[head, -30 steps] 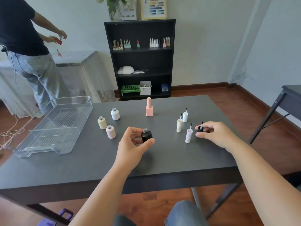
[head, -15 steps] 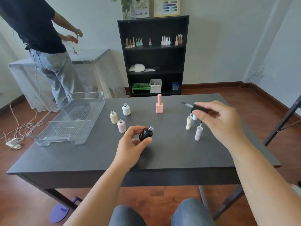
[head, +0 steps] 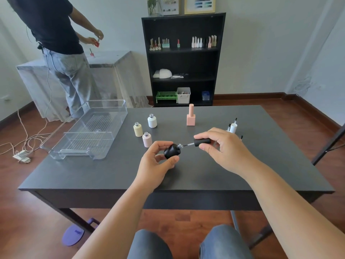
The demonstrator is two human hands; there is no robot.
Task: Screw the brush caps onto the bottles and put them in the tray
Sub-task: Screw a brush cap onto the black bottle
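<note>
My left hand (head: 157,162) holds a black bottle (head: 172,151) tilted, its silver neck pointing right. My right hand (head: 222,146) grips a black brush cap (head: 202,142) sideways, with the brush tip just at the bottle's mouth. Three open bottles stand behind: yellow (head: 138,129), white (head: 152,121) and pale pink (head: 147,139). A capped peach bottle (head: 191,115) stands further back. A white brush cap (head: 233,127) stands upright behind my right hand, and other caps are partly hidden by it. The clear plastic tray (head: 104,153) lies empty at the table's left.
The dark grey table (head: 93,174) ends close in front of my knees. A person in a black shirt (head: 56,34) stands at the back left by a covered table. A black shelf unit (head: 183,58) is against the far wall. Cables lie on the floor at left.
My right hand lifted the black brush cap off the table and swung it left to the bottle's mouth. My left hand raised and tilted the black bottle.
</note>
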